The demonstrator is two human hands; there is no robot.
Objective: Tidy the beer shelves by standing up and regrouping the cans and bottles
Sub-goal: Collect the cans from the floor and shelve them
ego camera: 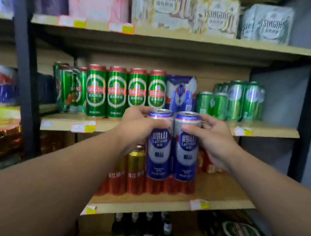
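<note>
Two blue-and-silver cans, upright and close side by side, held in the air before the shelving. The left hand point(139, 129) curls round the left Laoshan can point(158, 149), thumb across its front. The right hand point(214, 142) grips the right Laoshan can point(185, 153) the same way. Behind and above the left hand, green Tsingtao cans point(116, 93) stand in a row on the middle shelf point(266, 131). Beyond both hands stands a blue pack point(181, 93). Beneath them are red-and-gold cans point(134, 172), and lower still, dark bottles point(136, 233).
</note>
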